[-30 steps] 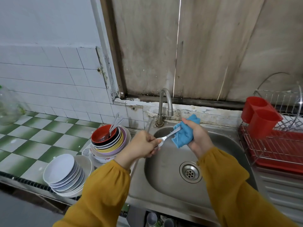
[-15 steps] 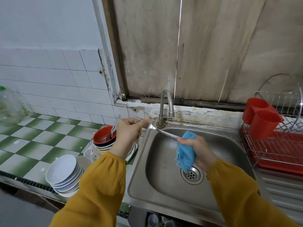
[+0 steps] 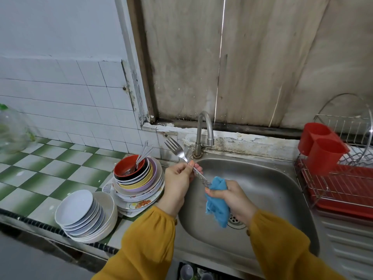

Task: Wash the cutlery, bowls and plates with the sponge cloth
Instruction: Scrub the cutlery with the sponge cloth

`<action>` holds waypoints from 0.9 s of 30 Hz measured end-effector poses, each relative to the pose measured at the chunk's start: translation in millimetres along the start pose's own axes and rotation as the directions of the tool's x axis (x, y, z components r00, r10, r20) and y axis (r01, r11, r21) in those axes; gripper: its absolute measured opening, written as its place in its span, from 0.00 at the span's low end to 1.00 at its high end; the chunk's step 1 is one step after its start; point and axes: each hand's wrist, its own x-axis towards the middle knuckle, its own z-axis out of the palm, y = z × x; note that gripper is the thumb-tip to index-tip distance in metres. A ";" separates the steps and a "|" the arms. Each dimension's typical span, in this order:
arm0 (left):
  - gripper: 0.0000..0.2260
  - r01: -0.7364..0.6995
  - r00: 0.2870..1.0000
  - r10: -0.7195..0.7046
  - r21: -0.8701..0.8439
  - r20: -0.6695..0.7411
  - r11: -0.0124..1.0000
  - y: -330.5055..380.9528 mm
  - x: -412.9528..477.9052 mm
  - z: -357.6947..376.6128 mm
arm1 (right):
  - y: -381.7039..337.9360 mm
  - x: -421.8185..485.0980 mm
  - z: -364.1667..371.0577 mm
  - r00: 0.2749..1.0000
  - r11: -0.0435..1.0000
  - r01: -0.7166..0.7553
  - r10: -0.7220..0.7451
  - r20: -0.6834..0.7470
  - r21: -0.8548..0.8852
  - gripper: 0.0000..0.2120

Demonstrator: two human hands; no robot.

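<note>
My left hand (image 3: 178, 178) pinches a steel fork (image 3: 177, 150) at its neck, tines up and to the left, over the sink's left rim. My right hand (image 3: 232, 196) grips a blue sponge cloth (image 3: 217, 205) wrapped round the lower end of the fork's patterned handle, above the steel sink (image 3: 272, 190). Left of the sink stands a stack of plates and bowls (image 3: 139, 184) topped by a red bowl (image 3: 126, 165) holding more cutlery (image 3: 143, 156). A tilted stack of white bowls (image 3: 84, 215) lies near the counter's front edge.
The tap (image 3: 203, 132) stands behind the sink, with no water running. A wire dish rack (image 3: 343, 182) on a red tray with two red cups (image 3: 323, 148) sits at the right. A clear jar (image 3: 12, 132) is at the far left on the green checked counter (image 3: 40, 168).
The cloth has slid down the fork from its upper part to the handle's end. My left hand has shifted its hold toward the fork's neck, and the tines now point up and left.
</note>
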 end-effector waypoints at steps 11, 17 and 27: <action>0.15 -0.170 0.984 0.134 0.414 0.114 0.894 -0.5 -3.9 -4.5 | -35.0 23.0 -6.8 0.977 0.796 0.134 -0.207 0.059 0.591 0.34; 0.10 -0.292 0.956 0.225 0.658 0.187 0.694 -2.9 -7.2 -0.9 | -34.6 22.3 34.2 0.980 0.840 0.198 -0.179 -0.088 0.505 0.16; 0.13 -0.373 0.927 0.257 0.730 0.272 0.572 21.9 -12.1 -6.1 | -49.6 31.4 36.1 0.866 0.815 0.443 -0.280 -0.414 0.375 0.09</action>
